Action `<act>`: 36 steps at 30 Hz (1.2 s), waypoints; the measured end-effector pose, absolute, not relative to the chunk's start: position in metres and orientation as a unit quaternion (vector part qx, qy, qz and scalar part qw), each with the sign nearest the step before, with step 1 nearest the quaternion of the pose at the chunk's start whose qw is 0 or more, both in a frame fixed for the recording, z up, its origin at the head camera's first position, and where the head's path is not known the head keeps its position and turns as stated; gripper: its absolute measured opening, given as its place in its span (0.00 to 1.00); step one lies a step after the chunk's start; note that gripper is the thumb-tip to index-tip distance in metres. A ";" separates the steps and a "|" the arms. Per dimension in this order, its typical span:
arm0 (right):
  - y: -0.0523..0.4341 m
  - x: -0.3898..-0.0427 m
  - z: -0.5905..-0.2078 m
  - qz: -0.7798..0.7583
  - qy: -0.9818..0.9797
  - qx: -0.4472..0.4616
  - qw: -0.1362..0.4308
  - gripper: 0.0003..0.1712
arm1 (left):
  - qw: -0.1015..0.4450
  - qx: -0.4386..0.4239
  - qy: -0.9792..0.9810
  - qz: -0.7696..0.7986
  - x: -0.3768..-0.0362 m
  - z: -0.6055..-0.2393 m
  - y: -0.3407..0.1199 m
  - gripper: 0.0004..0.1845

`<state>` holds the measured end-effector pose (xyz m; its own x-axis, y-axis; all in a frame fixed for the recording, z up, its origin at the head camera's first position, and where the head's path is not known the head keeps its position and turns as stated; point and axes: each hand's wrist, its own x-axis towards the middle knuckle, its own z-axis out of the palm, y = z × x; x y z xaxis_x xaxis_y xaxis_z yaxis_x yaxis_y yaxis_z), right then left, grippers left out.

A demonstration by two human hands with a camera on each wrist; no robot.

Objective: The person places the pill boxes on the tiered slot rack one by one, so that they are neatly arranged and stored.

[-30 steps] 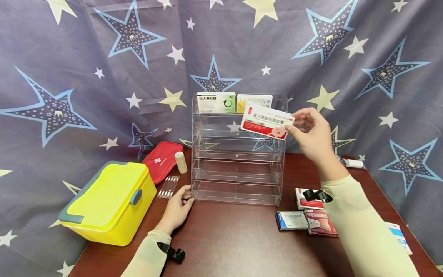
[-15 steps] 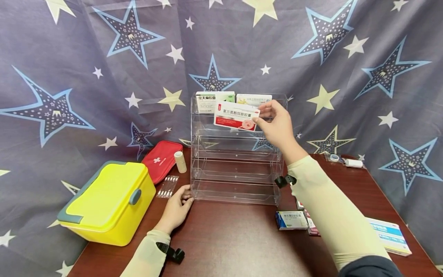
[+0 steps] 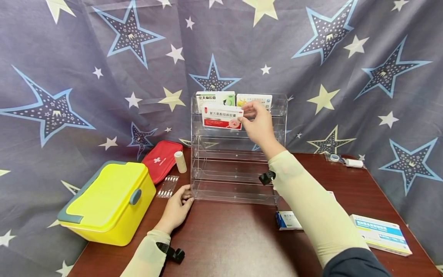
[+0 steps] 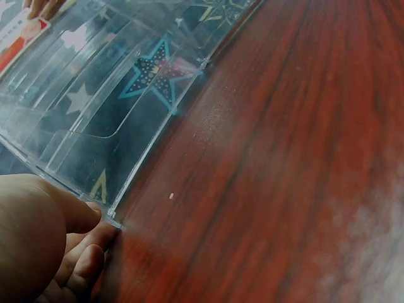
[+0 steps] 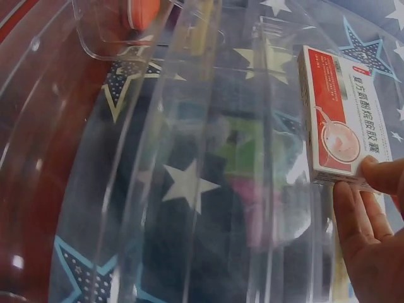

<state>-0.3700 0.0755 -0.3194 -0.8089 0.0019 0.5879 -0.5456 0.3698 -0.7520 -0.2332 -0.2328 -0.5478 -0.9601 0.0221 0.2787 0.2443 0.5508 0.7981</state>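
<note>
wooden table (image 3: 235,246) is carrying everything, w/ star-print cloth (image 3: 69,77) hanging behind. clear acrylic rack (image 3: 238,173) is standing mid-table; left hand (image 3: 176,209) is resting on the table at its lower left corner, fingers loosely curled w/ tips touching the rack's base edge, gripping nothing. yellow case (image 3: 107,202) is sitting just left of those fingers, red first-aid pouch (image 3: 162,159) & small roll (image 3: 180,162) lying beyond them. right hand (image 3: 257,123) is reaching up to the rack's 2nd tier from top, thumb & fingers (image 5: 353,214) pinching the right end of red-white med box (image 3: 222,116), which is sticking out left of the fingertips, upright, in front of the green-white box (image 3: 215,97) & yellow-white box (image 3: 254,99) standing in the top tier. blue-white boxes (image 3: 380,232) are lying on the table right of the forearm
</note>
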 end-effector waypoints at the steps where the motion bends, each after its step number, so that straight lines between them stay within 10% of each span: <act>1: 0.073 -0.371 -0.321 0.533 -0.787 0.173 0.257 0.16 | 0.117 -0.075 -0.873 -0.468 -0.233 -0.548 -0.233 0.24; 36: 0.064 -0.375 -0.334 0.502 -0.820 0.172 0.215 0.12 | 0.112 -0.072 -0.870 -0.475 -0.233 -0.547 -0.233 0.23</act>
<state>-0.3749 0.0638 -0.3343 -0.8483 -0.0670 0.5252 -0.4981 0.4372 -0.7489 -0.2330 -0.2330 -0.5469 -0.9645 0.0188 0.2632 0.2316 0.5384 0.8103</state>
